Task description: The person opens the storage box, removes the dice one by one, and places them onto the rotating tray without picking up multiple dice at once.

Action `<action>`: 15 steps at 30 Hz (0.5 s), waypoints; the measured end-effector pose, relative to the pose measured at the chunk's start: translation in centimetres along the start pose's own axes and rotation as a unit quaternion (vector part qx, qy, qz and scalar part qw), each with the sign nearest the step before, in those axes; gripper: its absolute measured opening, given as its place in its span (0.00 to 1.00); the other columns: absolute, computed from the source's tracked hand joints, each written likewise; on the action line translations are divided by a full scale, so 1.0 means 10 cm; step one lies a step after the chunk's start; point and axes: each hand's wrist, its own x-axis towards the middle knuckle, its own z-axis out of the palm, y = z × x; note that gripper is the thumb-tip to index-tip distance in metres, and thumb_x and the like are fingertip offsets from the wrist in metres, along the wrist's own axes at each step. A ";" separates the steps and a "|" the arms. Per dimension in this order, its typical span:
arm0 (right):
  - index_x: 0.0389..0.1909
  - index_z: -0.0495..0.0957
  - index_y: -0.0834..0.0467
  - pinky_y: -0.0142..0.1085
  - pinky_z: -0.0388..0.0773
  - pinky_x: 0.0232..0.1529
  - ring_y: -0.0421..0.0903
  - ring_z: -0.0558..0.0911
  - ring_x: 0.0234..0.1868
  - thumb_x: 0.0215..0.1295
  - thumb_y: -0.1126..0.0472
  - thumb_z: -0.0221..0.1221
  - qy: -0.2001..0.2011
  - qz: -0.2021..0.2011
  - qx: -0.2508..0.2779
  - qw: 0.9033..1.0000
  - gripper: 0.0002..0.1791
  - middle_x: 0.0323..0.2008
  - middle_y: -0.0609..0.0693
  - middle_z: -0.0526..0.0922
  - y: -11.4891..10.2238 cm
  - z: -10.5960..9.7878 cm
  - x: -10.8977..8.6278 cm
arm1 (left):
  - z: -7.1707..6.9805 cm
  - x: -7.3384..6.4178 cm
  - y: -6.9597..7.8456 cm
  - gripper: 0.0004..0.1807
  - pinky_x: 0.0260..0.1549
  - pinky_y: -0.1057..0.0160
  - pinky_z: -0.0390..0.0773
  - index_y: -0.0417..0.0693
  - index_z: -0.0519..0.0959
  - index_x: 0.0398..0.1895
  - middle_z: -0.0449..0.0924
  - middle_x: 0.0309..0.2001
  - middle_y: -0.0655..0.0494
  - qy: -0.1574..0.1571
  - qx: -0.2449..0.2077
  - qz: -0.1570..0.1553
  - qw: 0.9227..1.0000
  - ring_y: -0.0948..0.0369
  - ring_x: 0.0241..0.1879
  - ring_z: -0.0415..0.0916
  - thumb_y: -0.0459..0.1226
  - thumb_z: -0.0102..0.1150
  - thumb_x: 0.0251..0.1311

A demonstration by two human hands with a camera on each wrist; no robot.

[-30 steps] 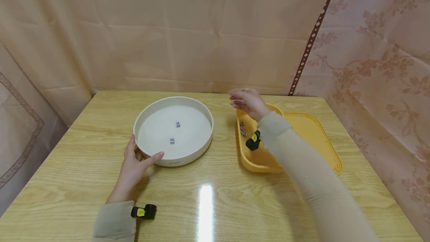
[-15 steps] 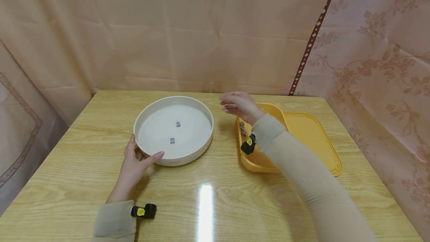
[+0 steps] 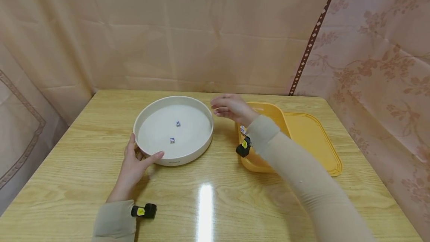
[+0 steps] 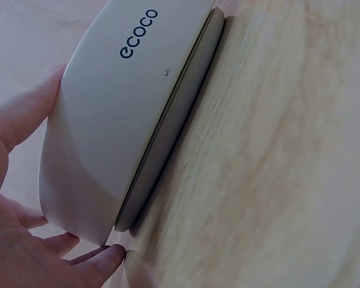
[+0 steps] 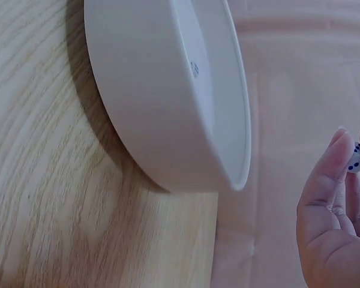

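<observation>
My left hand grips the near left side of a round white tray, the thumb at its rim and the fingers along its outer wall, down by the base in the left wrist view. Two white dice with blue pips lie in the tray, one die farther back and another die nearer. My right hand is raised by the tray's right rim. In the right wrist view its fingertips pinch a die, which is hidden in the head view.
A yellow rectangular box stands right of the tray, partly under my right forearm. Several dice lie along its left side. A flat yellow lid lies to its right. A curtain hangs behind the wooden table.
My right hand has moved left, from above the yellow box toward the tray's right rim. The left hand, the tray and its two dice stay in place.
</observation>
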 end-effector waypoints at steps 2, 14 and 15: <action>0.48 0.76 0.66 0.26 0.83 0.30 0.40 0.83 0.25 0.69 0.68 0.57 -0.003 0.000 -0.002 1.000 0.09 0.30 0.49 0.84 0.01 0.03 0.01 | 0.00 0.00 0.00 0.69 0.76 0.48 0.52 0.58 0.20 0.77 0.23 0.79 0.41 -0.001 0.000 0.001 1.000 0.40 0.78 0.41 0.47 0.72 0.56; 0.55 0.74 0.69 0.27 0.84 0.29 0.40 0.83 0.25 0.68 0.67 0.59 -0.030 0.017 -0.032 0.999 0.17 0.34 0.52 0.83 0.05 0.18 -0.02 | 0.00 -0.01 -0.01 0.70 0.76 0.48 0.53 0.57 0.20 0.78 0.24 0.79 0.41 -0.003 -0.003 0.007 1.000 0.40 0.78 0.41 0.47 0.73 0.55; 0.57 0.73 0.69 0.26 0.84 0.29 0.40 0.83 0.25 0.68 0.67 0.59 -0.032 0.018 -0.035 0.999 0.18 0.34 0.52 0.83 0.05 0.19 -0.02 | 0.00 -0.01 -0.01 0.70 0.76 0.48 0.53 0.57 0.20 0.78 0.24 0.79 0.41 -0.003 -0.005 0.008 1.000 0.40 0.78 0.41 0.48 0.73 0.55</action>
